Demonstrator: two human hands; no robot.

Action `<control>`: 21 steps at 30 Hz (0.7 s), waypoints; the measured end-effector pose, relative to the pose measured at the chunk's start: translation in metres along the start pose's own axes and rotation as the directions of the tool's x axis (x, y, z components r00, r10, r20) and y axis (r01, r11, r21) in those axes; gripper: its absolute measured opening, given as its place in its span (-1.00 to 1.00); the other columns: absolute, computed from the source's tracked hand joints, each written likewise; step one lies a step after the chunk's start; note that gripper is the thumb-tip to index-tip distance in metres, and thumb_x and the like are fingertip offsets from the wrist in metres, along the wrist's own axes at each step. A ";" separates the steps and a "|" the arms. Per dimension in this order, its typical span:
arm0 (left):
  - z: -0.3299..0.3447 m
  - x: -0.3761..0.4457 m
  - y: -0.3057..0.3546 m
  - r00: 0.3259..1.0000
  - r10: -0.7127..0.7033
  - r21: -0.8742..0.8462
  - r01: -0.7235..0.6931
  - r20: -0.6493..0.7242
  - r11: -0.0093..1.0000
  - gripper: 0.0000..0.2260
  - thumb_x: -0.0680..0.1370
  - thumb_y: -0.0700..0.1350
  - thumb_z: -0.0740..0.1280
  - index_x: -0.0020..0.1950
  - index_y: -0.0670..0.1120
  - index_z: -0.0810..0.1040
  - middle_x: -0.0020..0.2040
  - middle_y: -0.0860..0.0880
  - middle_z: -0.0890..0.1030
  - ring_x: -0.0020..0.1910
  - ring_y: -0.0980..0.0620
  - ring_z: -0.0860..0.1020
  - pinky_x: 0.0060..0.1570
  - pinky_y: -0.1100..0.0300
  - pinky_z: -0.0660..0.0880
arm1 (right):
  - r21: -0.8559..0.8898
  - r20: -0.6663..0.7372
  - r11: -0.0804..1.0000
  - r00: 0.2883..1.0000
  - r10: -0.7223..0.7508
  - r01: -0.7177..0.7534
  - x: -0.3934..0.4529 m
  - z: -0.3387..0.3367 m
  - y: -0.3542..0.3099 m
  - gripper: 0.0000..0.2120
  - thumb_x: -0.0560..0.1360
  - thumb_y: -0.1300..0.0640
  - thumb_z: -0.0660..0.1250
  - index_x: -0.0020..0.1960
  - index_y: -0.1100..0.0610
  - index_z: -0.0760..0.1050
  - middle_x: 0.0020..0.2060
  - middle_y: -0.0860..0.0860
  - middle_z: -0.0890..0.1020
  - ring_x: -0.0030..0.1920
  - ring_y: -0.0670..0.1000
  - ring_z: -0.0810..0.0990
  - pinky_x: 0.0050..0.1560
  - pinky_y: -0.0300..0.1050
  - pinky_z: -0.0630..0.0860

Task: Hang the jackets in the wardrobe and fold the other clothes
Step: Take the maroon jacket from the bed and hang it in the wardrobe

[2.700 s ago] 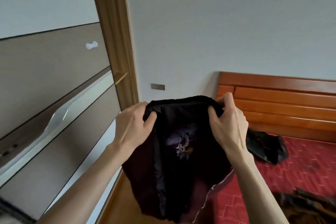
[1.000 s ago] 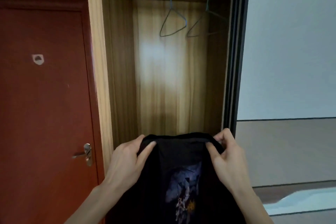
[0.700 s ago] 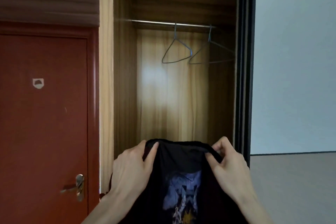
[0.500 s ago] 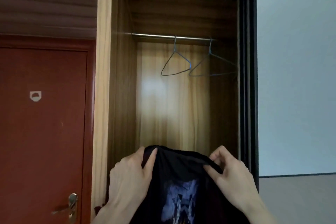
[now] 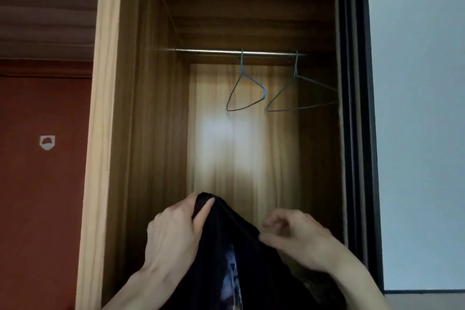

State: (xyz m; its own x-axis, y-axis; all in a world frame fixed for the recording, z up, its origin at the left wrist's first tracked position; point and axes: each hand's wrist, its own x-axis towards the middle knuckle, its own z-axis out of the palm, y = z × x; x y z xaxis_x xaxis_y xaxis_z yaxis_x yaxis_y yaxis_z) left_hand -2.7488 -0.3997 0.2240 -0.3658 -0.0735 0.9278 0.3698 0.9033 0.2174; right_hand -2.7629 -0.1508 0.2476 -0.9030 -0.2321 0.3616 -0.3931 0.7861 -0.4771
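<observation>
Two wire hangers (image 5: pixel 245 93) (image 5: pixel 300 95) on one rail (image 5: pixel 226 52) — one dark garment (image 5: pixel 226 246), two hands (image 5: pixel 173 236) (image 5: pixel 299 241), one red door (image 5: pixel 42 184).

Dim overall; a soft glare patch brightens the wardrobe back panel (image 5: pixel 241 138). Motion blur smears the right hand (image 5: pixel 299 239). Edges bow slightly.

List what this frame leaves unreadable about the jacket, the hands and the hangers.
- Black jacket: head view, lower part cut off by the bottom edge; print blurred.
- Right hand: motion-blurred, grip on the fabric unclear.
- Right hanger: far end hidden behind the wardrobe door edge.
- Left hand: fingertips buried in the collar.
</observation>
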 end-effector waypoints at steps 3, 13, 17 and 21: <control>0.011 0.006 -0.007 0.999 0.027 0.030 -0.028 0.024 0.999 -0.52 0.60 0.24 0.17 0.01 -0.12 0.67 -0.43 0.19 0.43 -0.42 0.00 0.63 -0.47 0.18 0.38 | 0.142 -0.227 0.987 0.973 -0.046 0.080 0.038 -0.033 -0.013 -0.72 0.60 -0.23 0.31 0.18 -0.09 0.57 -0.05 -0.17 0.63 0.00 -0.09 0.64 0.16 0.08 0.61; 0.023 0.039 -0.011 0.997 -0.009 0.093 0.002 0.071 0.996 -0.34 0.52 0.39 -0.01 0.10 -0.06 0.65 -0.22 0.01 0.68 -0.17 -0.07 0.69 -0.31 0.14 0.40 | -0.084 -0.744 0.979 0.641 -0.186 0.187 0.158 -0.137 -0.127 -0.34 0.61 -0.26 0.28 0.53 0.12 0.25 0.39 0.14 0.49 0.36 0.21 0.50 0.24 0.17 0.52; 0.021 0.050 -0.011 0.996 0.001 0.121 -0.011 0.088 0.993 -0.32 0.51 0.40 -0.04 0.12 -0.04 0.65 -0.19 0.02 0.69 -0.15 -0.06 0.69 -0.30 0.16 0.34 | -0.261 -0.689 0.961 0.680 -0.250 0.089 0.186 -0.142 -0.152 -0.36 0.65 -0.15 0.28 0.59 0.13 0.18 0.39 0.18 0.50 0.38 0.25 0.49 0.19 0.11 0.49; 0.018 0.059 -0.012 0.992 -0.012 0.150 -0.006 0.123 0.989 -0.29 0.51 0.42 -0.10 0.14 -0.01 0.63 -0.16 0.04 0.68 -0.11 -0.04 0.68 -0.19 0.09 0.52 | -0.383 -0.648 0.922 0.728 -0.223 -0.058 0.211 -0.136 -0.159 -0.44 0.62 0.09 0.37 0.55 0.15 0.27 0.36 0.21 0.48 0.35 0.24 0.49 0.15 0.08 0.52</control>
State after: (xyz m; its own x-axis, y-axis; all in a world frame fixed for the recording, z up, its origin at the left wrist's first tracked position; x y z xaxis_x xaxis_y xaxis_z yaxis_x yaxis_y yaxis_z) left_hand -2.7903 -0.4077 0.2711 -0.4723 -0.0321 0.8809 0.2403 0.9568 0.1636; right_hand -2.8675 -0.2473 0.5085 -0.4572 0.0267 0.8890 -0.2441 0.9574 -0.1543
